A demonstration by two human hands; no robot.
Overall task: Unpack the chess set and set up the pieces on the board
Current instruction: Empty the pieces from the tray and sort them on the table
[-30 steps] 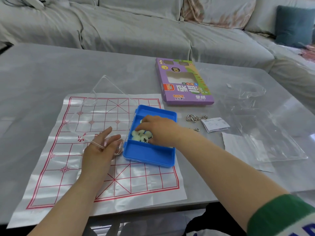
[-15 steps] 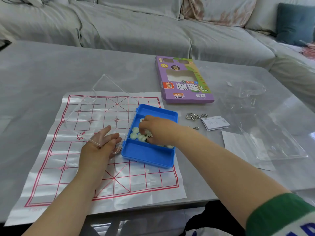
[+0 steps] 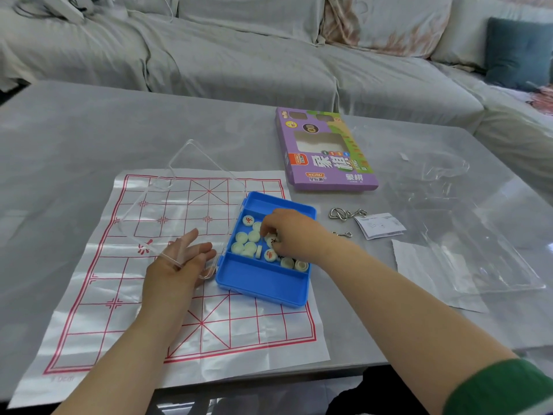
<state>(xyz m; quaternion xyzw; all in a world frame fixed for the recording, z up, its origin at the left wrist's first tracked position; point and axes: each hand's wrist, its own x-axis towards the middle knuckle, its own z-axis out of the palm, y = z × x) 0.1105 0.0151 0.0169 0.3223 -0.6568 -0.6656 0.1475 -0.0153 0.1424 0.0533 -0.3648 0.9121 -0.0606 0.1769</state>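
- Blue tray (image 3: 263, 287): resting on the right half of the paper board (image 3: 98, 295), tilted slightly relative to the red grid; divided into compartments, with the near compartment bare.
- Clear lid (image 3: 179, 187): hinged open to the left of the tray, propped at an angle above the board.
- Chess pieces (image 3: 244, 241): pale round discs, heaped in the middle compartment of the tray; several face up with red or black characters, one standing on edge, others face down.
- Right hand (image 3: 294, 235): reaching into the middle compartment from the right, palm down, fingers curled downward into the heap.
- Fingertips (image 3: 264, 232) of the right hand: touching the discs near the centre of the pile; a black-marked disc (image 3: 273, 241) lying directly under the curled fingers. Closed around a piece or merely resting on the pile: cannot tell, contact hidden by the knuckles.
- Left hand (image 3: 179, 265): flat on the board just left of the tray, fingers extended and loosely spread, gripping nothing; fingertips beside the tray's left wall, under the lower edge of the lid.
- Purple box (image 3: 326, 151): lying flat on the table (image 3: 89, 130) beyond the tray, apart from it.
- Metal ring puzzle (image 3: 344, 213) and folded leaflet (image 3: 380, 226): on the table to the right of the tray.
- Clear plastic packaging (image 3: 478, 250): further right, on the table.
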